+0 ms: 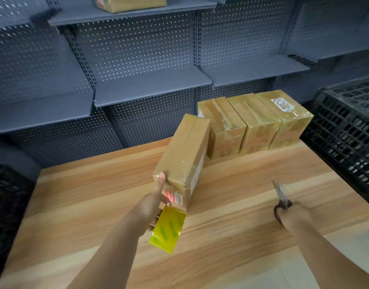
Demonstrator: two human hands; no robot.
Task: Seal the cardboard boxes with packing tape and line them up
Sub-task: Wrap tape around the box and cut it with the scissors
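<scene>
My left hand grips the near end of a taped cardboard box, thumb on its top edge, and holds it tilted above the wooden table. A yellow-tinted roll of packing tape hangs under that same hand, below the box's near end. Three sealed boxes stand side by side in a row at the table's far edge, just right of the held box. My right hand holds a pair of scissors by the handles, blades pointing away, low over the table's right part.
Grey perforated shelving backs the table, with another box on a top shelf. A black plastic crate stands at the right, and another black crate at the left.
</scene>
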